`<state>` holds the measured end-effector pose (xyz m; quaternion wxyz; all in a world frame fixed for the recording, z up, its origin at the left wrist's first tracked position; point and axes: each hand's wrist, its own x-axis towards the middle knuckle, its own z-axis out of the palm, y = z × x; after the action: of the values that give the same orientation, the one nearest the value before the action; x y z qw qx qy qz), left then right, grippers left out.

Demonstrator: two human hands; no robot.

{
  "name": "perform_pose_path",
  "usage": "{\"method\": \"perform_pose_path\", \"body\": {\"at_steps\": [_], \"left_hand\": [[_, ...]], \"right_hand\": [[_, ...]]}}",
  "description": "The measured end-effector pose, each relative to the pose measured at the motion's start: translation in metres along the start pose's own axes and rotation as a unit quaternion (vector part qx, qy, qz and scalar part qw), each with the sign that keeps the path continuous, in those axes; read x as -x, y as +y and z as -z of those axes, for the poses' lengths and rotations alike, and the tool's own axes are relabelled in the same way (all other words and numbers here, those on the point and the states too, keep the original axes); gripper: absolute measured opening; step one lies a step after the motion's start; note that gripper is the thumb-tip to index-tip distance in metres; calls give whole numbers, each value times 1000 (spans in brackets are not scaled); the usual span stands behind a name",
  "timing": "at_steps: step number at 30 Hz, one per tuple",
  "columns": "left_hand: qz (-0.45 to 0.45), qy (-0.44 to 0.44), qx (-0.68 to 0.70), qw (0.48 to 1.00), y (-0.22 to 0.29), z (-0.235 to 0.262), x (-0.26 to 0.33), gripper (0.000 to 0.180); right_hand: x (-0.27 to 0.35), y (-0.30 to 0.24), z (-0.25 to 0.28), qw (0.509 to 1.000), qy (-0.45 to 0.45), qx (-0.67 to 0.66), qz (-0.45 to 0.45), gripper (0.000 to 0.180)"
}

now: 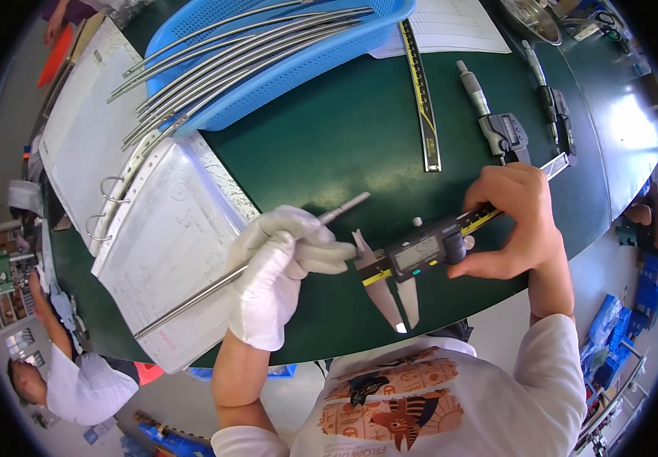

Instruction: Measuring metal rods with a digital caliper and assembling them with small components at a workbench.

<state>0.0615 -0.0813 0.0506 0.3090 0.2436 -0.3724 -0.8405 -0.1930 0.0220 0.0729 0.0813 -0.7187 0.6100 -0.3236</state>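
Note:
My left hand [279, 270], in a white glove, is closed around a long thin metal rod [192, 299] that runs from lower left up to a stepped tip [348, 206] past my fingers. My bare right hand [515, 221] grips the beam of a digital caliper [420, 255], thumb by its slider. The caliper's jaws [394, 301] point down toward me, slightly apart, just right of my gloved fingers. The rod is not between the jaws.
A blue basket [283, 68] with several long rods stands at the back. An open ring binder [154, 228] lies left. A steel ruler [423, 99], two micrometers [496, 122] and paper [451, 27] lie on the green table [329, 145]. Another person [70, 381] crouches lower left.

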Motion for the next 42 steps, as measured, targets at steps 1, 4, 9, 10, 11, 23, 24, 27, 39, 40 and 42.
{"method": "perform_pose_path", "body": {"at_steps": [1,4,9,10,11,23,24,27,39,40,42], "left_hand": [[0,-3,3,1000,0,0,0,23],[-17,34,-16,999,1,1,-1,23],[-14,33,-43,998,-1,-3,0,21],[-10,43,-64,997,-1,-4,0,20],[-8,39,-65,997,-1,-5,0,20],[-14,17,4,1000,6,-5,-3,22],[-22,39,-14,999,11,-5,-4,22],[-82,54,-3,995,31,-12,-10,23],[66,70,250,963,85,-24,-161,15],[58,58,244,966,82,-25,-161,16],[73,88,241,964,80,-29,-158,21]], "right_hand": [[0,0,0,998,-1,-58,-13,48],[2,-3,6,999,-9,19,28,40],[4,-5,11,995,-10,87,36,41],[4,-4,10,994,0,105,44,42],[4,-3,10,994,-8,107,36,42],[2,-6,7,997,31,59,42,37],[1,-7,7,997,33,52,48,37],[1,-9,9,995,49,44,73,36],[10,-11,15,988,98,68,95,41],[10,-12,16,989,96,72,88,41],[9,-14,17,989,94,84,77,41]]}}
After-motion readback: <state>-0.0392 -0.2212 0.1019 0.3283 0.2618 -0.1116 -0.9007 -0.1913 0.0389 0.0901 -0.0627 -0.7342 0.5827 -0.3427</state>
